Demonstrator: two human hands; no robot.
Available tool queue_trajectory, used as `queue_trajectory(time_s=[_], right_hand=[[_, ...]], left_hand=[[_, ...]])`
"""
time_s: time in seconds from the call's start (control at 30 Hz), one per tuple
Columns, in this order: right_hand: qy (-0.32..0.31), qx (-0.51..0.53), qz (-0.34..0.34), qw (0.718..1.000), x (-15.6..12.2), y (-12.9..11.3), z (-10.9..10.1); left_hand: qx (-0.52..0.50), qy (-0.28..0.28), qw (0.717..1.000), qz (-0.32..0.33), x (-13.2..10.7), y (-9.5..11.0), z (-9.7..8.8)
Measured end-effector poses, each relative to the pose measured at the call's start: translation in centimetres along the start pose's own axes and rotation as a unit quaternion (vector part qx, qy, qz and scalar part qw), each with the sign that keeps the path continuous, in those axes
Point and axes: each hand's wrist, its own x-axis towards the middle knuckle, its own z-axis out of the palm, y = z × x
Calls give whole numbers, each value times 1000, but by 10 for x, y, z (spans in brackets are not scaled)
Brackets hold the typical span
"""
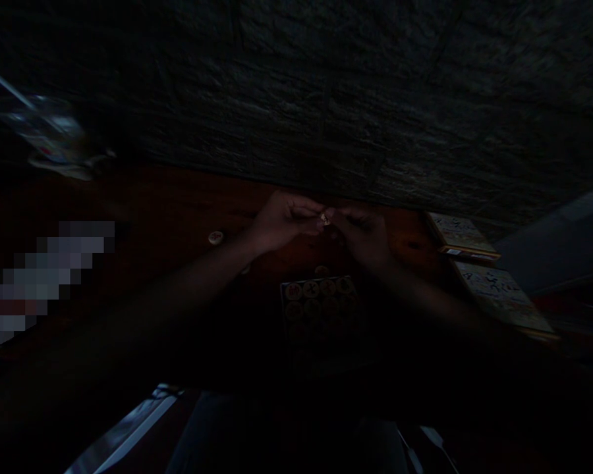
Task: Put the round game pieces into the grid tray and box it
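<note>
Over the dark wooden table, my left hand (281, 220) and my right hand (366, 232) meet fingertip to fingertip. Both pinch one small round Chinese chess piece (325, 219) with a marked face, partly covered by the fingers. Nearer to me lies an open box (283, 309) with rows of round pieces, several bearing red or dark characters; its near part is lost in shadow. A loose piece (321, 270) rests just beyond the box's far edge. Another, with a red mark (216, 237), lies left of my left wrist. A third pale piece (246, 268) shows partly beside my left forearm.
A stone wall (296, 99) rises behind the table (172, 197). At the right stand two flat illustrated boxes, one farther back (462, 232) and one nearer (499, 289). A clear cup (54, 131) with a straw is at the far left. The scene is very dark.
</note>
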Motion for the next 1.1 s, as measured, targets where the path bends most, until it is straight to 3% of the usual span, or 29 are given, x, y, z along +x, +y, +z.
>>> queue_trajectory(time_s=[0.17,0.47,1.1], right_hand=[[8,29,31,999,1,2,0],[8,33,33,999,1,5,0],[3,32,15,999,0,3,0]], left_hand=[[23,-2,1000,7,0,1,1],[-24,55,998,-11,4,-9,-1],[-125,30,985,-116,2,1,-2]])
